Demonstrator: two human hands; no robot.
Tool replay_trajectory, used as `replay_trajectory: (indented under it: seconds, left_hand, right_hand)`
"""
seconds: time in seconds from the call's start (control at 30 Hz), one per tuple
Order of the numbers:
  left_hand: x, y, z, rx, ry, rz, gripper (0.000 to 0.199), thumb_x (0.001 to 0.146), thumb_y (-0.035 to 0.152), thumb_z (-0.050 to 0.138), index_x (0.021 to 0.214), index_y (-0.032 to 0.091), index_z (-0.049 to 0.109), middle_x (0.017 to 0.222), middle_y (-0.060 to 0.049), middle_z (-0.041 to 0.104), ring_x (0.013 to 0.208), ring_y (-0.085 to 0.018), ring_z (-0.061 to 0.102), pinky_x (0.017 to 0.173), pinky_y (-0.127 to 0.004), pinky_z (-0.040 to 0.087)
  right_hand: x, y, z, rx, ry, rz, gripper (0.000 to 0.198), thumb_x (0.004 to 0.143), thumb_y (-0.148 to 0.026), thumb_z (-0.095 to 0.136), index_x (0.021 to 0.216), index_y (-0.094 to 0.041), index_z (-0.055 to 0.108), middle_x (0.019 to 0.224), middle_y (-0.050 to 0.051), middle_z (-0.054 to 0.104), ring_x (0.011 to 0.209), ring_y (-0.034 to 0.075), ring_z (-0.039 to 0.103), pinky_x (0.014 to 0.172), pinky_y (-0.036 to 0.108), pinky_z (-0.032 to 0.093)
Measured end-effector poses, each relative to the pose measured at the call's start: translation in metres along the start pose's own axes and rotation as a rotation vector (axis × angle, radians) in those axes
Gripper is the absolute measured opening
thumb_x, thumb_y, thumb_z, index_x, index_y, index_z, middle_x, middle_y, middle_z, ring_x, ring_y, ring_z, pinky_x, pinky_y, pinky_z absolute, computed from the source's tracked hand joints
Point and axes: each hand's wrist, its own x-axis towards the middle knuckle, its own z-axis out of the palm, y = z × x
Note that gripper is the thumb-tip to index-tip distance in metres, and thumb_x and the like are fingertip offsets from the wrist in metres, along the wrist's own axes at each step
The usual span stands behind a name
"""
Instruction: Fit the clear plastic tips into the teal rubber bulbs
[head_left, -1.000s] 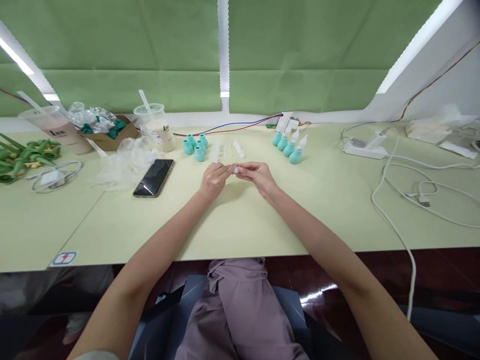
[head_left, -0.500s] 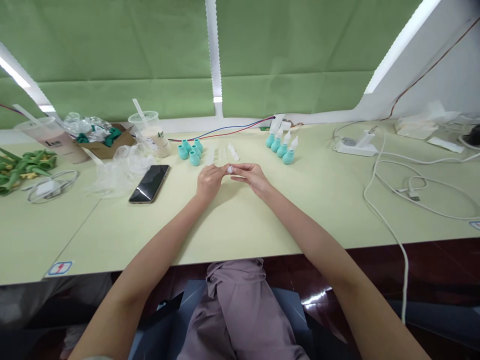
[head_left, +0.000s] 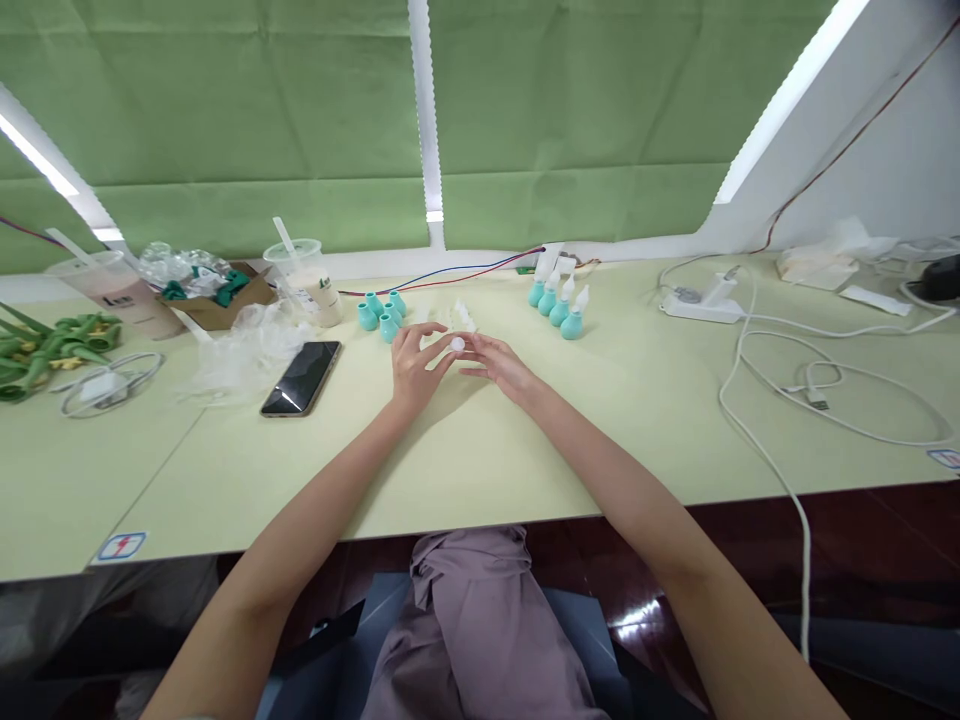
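Observation:
A small white rounded plastic piece (head_left: 457, 344) is held above the table between my two hands. My left hand (head_left: 415, 368) has its thumb and a finger at the piece's left side, with another finger raised apart. My right hand (head_left: 504, 370) pinches the same piece from the right, its lower fingers stretched out below. Just beyond my left hand stand several open-necked teal rubber bulbs (head_left: 388, 326). Behind the hands lies a row of small white plastic parts (head_left: 465, 316). To the right are several teal bulbs with clear pointed nozzles (head_left: 571, 322) fitted, standing upright in a slanting row.
A phone (head_left: 301, 379) lies left of my left arm, beside a crumpled clear bag (head_left: 251, 350). Drink cups (head_left: 319, 295), a cardboard box (head_left: 217, 312) and green artificial plants (head_left: 52, 350) are farther left. A power strip (head_left: 701, 306) and loose white cables (head_left: 825, 370) lie on the right.
The fingers of my left hand have spread apart, and more of the white piece shows between the hands. The view has shifted slightly; the bulbs stay in place on the table.

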Motion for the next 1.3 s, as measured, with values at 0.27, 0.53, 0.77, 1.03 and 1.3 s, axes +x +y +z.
replay_trajectory:
  seconds: [0.27,0.53,0.77,1.03,1.3]
  left_hand:
    - [-0.003,0.010,-0.003,-0.065,0.033,0.032,0.019,0.083,0.033,0.056,0.096,0.023,0.068,0.101,-0.007,0.062,0.092,-0.018,0.049,0.082,-0.035,0.041]
    - [0.001,0.000,-0.008,0.016,-0.129,0.063,0.047,0.083,0.045,0.052,0.123,0.022,0.052,0.121,-0.011,0.052,0.106,-0.023,0.047,0.090,-0.037,0.038]
    - [0.003,-0.030,-0.009,0.206,-0.181,-0.209,0.051,0.076,0.056,0.055,0.110,0.017,0.053,0.103,-0.011,0.056,0.097,-0.027,0.050,0.083,-0.038,0.037]
    - [-0.013,-0.038,0.001,0.290,-0.372,-0.356,0.025,0.079,0.039,0.059,0.093,0.018,0.060,0.100,-0.015,0.058,0.099,-0.030,0.050,0.079,-0.041,0.038]
    - [-0.008,-0.030,0.006,-0.262,-0.514,-0.357,0.022,0.084,0.033,0.050,0.098,0.019,0.061,0.103,-0.007,0.065,0.094,-0.019,0.057,0.083,-0.033,0.044]
  right_hand:
    - [-0.003,-0.003,0.001,0.086,-0.184,0.013,0.036,0.070,-0.050,0.068,0.091,-0.022,0.068,0.096,0.004,0.068,0.092,0.016,0.062,0.088,0.035,0.049]
    - [0.003,-0.005,-0.007,0.126,0.050,-0.049,0.034,0.055,-0.037,0.081,0.082,-0.023,0.066,0.076,-0.003,0.063,0.070,0.010,0.059,0.082,0.031,0.052]
    - [0.011,-0.003,-0.031,0.053,0.257,-0.074,0.039,0.053,-0.039,0.080,0.088,-0.025,0.068,0.074,-0.004,0.061,0.063,0.007,0.055,0.077,0.028,0.052]
    - [0.007,-0.008,-0.031,-0.021,0.264,-0.082,0.038,0.056,-0.043,0.077,0.088,-0.025,0.068,0.076,-0.003,0.060,0.065,0.007,0.054,0.078,0.029,0.052]
    - [0.007,-0.006,-0.025,-0.173,0.257,-0.122,0.037,0.053,-0.043,0.078,0.080,-0.021,0.068,0.078,-0.001,0.062,0.066,0.009,0.056,0.078,0.030,0.051]
